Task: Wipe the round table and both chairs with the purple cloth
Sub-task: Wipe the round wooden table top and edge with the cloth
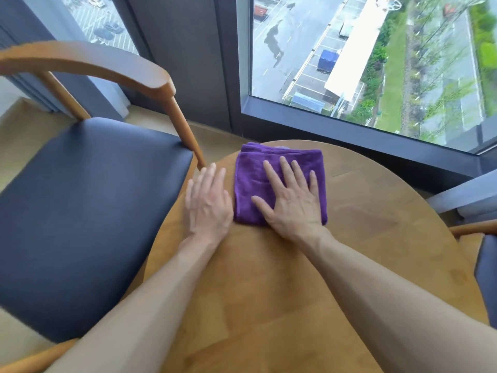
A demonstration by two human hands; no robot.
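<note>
Floor-to-ceiling glass behind the desk (363, 238) shows a car park far below, and the head view, the only one on offer, looks straight down on round wooden top. Landmark for everything: the purple cloth (255, 173), folded into a thick pad and lying flat on the desk's far-left part, close to the rim.

Right hand (293, 203) sits squarely on top of the cloth, palm down, fingers (286, 170) spread and flat, pressing rather than gripping. Left hand (208, 200) rests just left of the cloth, touching or nearly touching its edge, fingers straight and released, holding nothing, flat on bare wood.

Left of the cloth stands one chair (88, 211), dark seat pad and curved wooden back, its arm post right at the desk's rim. Well to the right of the cloth, only a sliver of the second chair (484, 270) shows.

So, the desk wipe looks to be in hand. To do it well: keep that palm weight even, sweep in overlapping passes from the rim near the cloth across to the right side, and let the free hand brace the desk. Watch the pad doesn't unfold or slide off the rim.
</note>
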